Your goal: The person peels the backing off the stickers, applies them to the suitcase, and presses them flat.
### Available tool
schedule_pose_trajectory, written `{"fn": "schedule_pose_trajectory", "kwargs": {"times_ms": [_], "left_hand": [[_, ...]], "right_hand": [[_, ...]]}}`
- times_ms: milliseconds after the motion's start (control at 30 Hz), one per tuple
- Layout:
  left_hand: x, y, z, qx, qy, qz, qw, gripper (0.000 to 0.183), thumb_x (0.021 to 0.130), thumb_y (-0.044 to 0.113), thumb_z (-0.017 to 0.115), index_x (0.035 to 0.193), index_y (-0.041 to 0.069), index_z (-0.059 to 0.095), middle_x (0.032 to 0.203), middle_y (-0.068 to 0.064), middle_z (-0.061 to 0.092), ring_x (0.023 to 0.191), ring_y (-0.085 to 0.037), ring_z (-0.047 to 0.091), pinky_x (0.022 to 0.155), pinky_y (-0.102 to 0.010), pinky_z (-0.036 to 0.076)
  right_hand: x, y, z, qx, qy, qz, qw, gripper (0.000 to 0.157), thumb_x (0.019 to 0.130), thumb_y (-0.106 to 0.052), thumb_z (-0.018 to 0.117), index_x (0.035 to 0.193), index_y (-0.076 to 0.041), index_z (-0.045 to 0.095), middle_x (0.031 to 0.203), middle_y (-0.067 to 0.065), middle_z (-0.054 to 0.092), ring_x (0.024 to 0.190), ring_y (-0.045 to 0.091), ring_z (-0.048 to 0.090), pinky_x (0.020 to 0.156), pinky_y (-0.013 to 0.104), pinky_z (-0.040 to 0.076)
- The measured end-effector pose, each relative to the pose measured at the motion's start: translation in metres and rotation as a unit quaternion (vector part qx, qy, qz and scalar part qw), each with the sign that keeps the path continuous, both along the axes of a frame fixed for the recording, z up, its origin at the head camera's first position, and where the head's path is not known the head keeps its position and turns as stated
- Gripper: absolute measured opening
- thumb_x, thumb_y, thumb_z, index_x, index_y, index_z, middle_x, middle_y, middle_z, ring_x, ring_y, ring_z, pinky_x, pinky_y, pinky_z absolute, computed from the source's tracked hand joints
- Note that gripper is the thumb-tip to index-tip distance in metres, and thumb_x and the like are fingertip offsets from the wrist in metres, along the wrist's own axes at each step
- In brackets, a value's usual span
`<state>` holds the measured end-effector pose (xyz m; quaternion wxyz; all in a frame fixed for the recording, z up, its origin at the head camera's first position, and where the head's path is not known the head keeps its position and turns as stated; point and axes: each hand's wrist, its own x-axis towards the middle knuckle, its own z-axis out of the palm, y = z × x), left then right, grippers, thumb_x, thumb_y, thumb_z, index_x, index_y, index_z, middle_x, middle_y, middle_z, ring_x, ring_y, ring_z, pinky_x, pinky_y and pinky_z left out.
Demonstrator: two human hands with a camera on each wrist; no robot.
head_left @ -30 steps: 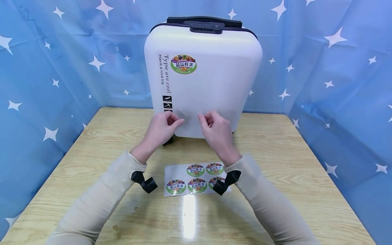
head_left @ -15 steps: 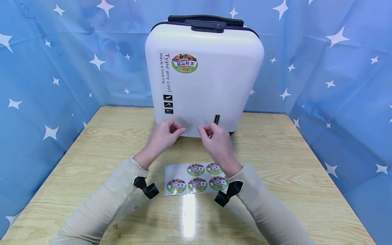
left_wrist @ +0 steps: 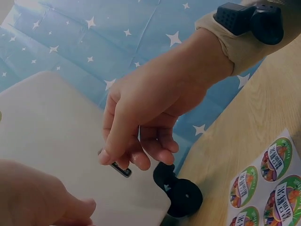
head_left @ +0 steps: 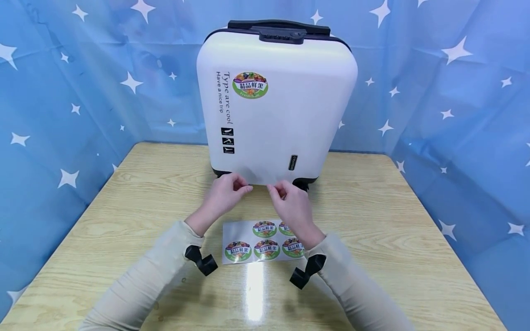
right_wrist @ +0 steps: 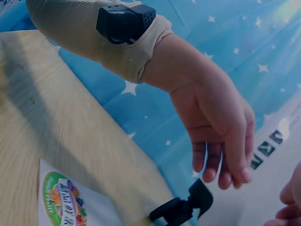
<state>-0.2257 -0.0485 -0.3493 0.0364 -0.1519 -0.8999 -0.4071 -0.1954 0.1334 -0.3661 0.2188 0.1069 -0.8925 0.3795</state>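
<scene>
A white suitcase (head_left: 285, 110) stands upright at the back of the table, with an oval fruit sticker (head_left: 250, 86) on its upper left front. My left hand (head_left: 227, 193) hovers before the suitcase's bottom edge, fingers loosely bent. Opposite it, the right hand (head_left: 293, 207) has its thumb close to the index finger. Nothing shows between the fingers of either hand; a small gap separates the two. The left wrist view has the right hand (left_wrist: 155, 103) side-on, and the right wrist view the left hand (right_wrist: 211, 108). Below the hands lies a sticker sheet (head_left: 237, 230), partly covered by the right wrist.
Several oval stickers remain on the sheet, whose upper left spot is blank. The wooden table (head_left: 406, 230) is enclosed by a blue star-patterned curtain (head_left: 62, 115). A black caster (left_wrist: 185, 197) sits under the suitcase's corner. Black wrist cameras (head_left: 201, 260) hang from both sleeves.
Both hands have come down and back from the suitcase's lower front, uncovering its dark label and bottom corners. The suitcase, its sticker and the sheet stay in place.
</scene>
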Motion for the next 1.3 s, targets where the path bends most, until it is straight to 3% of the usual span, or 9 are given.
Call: {"fn": "schedule_pose_trajectory", "kwargs": {"times_ms": [167,600,767,1033,1300], "left_hand": [[0.001,0.001,-0.011,-0.009,-0.007,-0.003,0.9999,0.013,0.086,0.018,0.068,0.085,0.006,0.064,0.077,-0.002,0.061,0.068,-0.015,0.055,0.062,-0.03,0.046],[0.003,0.005,-0.032,-0.034,-0.071,-0.023,0.9966,0.013,0.087,0.018,0.067,0.09,0.006,0.065,0.077,-0.001,0.06,0.066,-0.014,0.055,0.058,-0.027,0.046],[0.005,0.007,-0.043,-0.086,-0.091,-0.037,0.9914,0.02,0.083,0.018,0.07,0.095,0.003,0.065,0.08,-0.002,0.062,0.069,-0.013,0.057,0.06,-0.026,0.047],[0.007,0.013,-0.048,-0.128,-0.097,-0.042,0.9862,0.026,0.078,0.017,0.075,0.098,0.002,0.067,0.087,-0.006,0.064,0.078,-0.018,0.058,0.07,-0.032,0.048],[0.007,0.016,-0.058,-0.176,-0.086,-0.053,0.9792,0.027,0.076,0.015,0.077,0.098,0.003,0.067,0.084,-0.004,0.061,0.074,-0.016,0.055,0.068,-0.032,0.046]], "right_hand": [[0.001,0.001,-0.01,0.017,-0.027,-0.005,0.999,0.019,0.091,-0.025,0.061,0.079,-0.01,0.064,0.065,-0.003,0.059,0.052,0.01,0.049,0.048,0.027,0.042],[0.006,-0.001,-0.032,0.063,-0.122,-0.006,0.99,0.011,0.089,-0.024,0.063,0.087,-0.013,0.066,0.072,-0.006,0.062,0.058,0.009,0.051,0.053,0.026,0.043],[0.008,-0.002,-0.038,0.092,-0.16,-0.002,0.983,0.01,0.088,-0.025,0.065,0.086,-0.015,0.067,0.075,-0.006,0.061,0.062,0.01,0.051,0.054,0.025,0.043],[0.007,-0.001,-0.048,0.122,-0.185,0.005,0.975,0.009,0.085,-0.024,0.068,0.083,-0.016,0.066,0.079,-0.005,0.061,0.069,0.011,0.053,0.058,0.028,0.044],[0.008,-0.003,-0.055,0.154,-0.222,0.022,0.963,0.01,0.083,-0.024,0.071,0.084,-0.015,0.066,0.079,-0.004,0.055,0.067,0.013,0.05,0.055,0.028,0.041]]}}
